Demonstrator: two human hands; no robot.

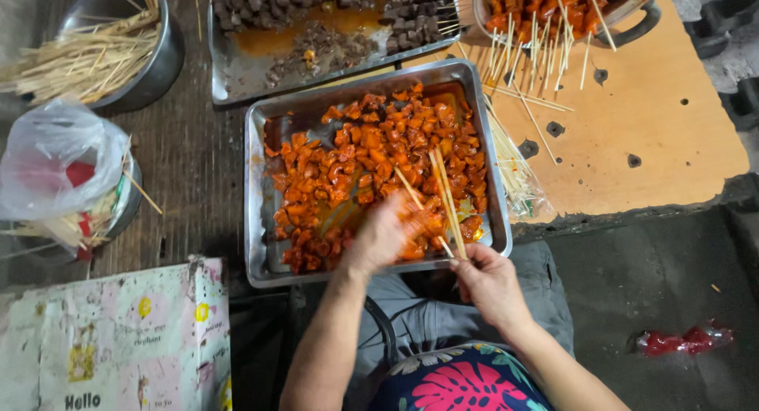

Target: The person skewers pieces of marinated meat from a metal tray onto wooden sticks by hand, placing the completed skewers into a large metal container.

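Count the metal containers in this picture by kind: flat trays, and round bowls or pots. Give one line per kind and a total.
Flat metal trays: 2, the near tray of orange-red meat cubes and the far tray of dark cubes.
Round metal bowls or pots: 2, the bowl of skewer sticks and the handled pot.
Total: 4

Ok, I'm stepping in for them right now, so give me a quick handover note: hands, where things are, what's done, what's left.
Left hand: blurred, over the meat in the front tray; whether it grips a piece I cannot tell.
Right hand: holds a few skewers at the tray's near edge, tips over the meat.
Done: a pot of filled skewers at top right.
Left: the tray is mostly full of loose red pieces. Spare sticks lie right of the tray, more in the bowl at top left.
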